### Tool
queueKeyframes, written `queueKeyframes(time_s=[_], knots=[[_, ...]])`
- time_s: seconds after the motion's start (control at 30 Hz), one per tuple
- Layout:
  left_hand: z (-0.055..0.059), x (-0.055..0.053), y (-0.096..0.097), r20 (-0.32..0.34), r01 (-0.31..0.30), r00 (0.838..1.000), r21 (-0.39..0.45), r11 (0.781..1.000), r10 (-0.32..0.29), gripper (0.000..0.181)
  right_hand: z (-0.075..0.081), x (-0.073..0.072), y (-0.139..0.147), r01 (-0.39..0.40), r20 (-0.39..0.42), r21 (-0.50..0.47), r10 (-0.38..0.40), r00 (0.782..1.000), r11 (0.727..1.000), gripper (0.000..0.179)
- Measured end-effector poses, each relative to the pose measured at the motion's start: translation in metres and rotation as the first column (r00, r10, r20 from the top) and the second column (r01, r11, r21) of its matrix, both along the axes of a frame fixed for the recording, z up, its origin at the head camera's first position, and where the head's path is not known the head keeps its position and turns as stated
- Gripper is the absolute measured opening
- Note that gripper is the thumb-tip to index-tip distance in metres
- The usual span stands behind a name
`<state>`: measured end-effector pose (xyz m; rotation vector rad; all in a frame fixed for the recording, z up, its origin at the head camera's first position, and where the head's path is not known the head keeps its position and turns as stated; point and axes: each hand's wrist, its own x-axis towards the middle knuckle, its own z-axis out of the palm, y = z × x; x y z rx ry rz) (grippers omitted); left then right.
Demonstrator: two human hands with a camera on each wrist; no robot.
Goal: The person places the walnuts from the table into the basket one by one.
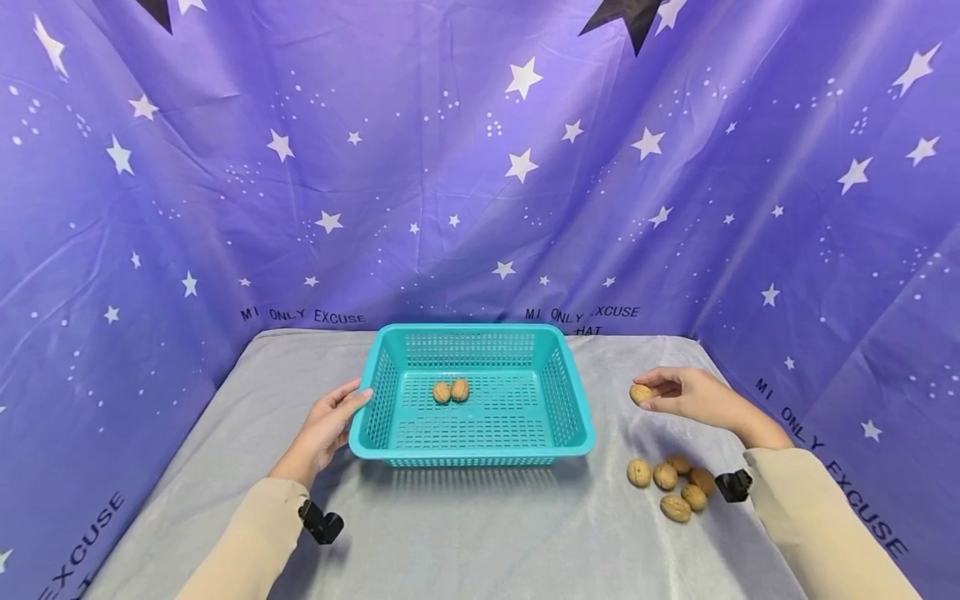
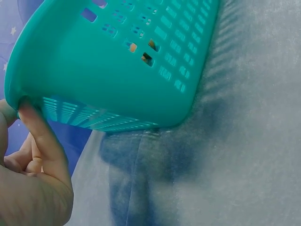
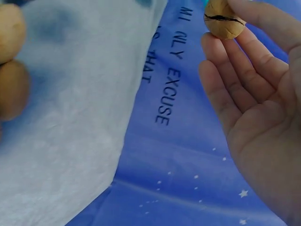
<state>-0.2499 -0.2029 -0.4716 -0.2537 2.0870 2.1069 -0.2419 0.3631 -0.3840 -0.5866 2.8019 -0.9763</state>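
Note:
A turquoise plastic basket (image 1: 472, 452) with a slotted floor and sides stands on the cloth-covered table. Two walnuts lie side by side on its floor, one walnut (image 1: 442, 392) just left of the other walnut (image 1: 460, 390). At the basket's left end, my left hand (image 1: 318, 429) pinches the rim, as the left wrist view also shows. My right hand (image 1: 697, 397) holds a single walnut (image 1: 640, 393) between thumb and fingertips, above the table to the basket's right. A dark crack crosses this walnut (image 3: 224, 20) in the right wrist view. Several loose walnuts (image 1: 664, 476) lie below that hand.
Grey cloth (image 1: 465, 533) covers the table. A purple curtain (image 1: 450, 167) with white stars and printed words hangs behind it and along both sides. Each wrist carries a small black camera, such as the left camera (image 1: 321, 522).

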Motion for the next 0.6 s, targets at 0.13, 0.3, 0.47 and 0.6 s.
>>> queueKeyframes(time_s=[0.13,0.3,0.47,0.6], knots=[[0.001,0.000,0.000,0.004,-0.007,1.000,0.005,1.000,0.007,0.071,0.008,-0.004,-0.008,-0.031,-0.015,-0.010,0.031,0.999,0.999,0.042],[0.002,-0.001,0.001,-0.012,-0.012,1.000,-0.007,1.000,0.012,0.062,0.016,-0.011,-0.020,-0.054,-0.052,-0.014,0.054,0.997,0.998,0.041],[0.002,0.000,0.001,-0.003,-0.005,1.000,-0.018,1.000,0.005,0.062,0.024,-0.019,-0.034,-0.063,-0.058,0.001,0.063,0.996,0.998,0.041],[0.003,0.001,0.000,-0.001,0.003,1.000,-0.027,1.000,-0.003,0.062,0.030,-0.029,-0.049,-0.083,-0.036,-0.013,0.082,0.996,0.996,0.042]])
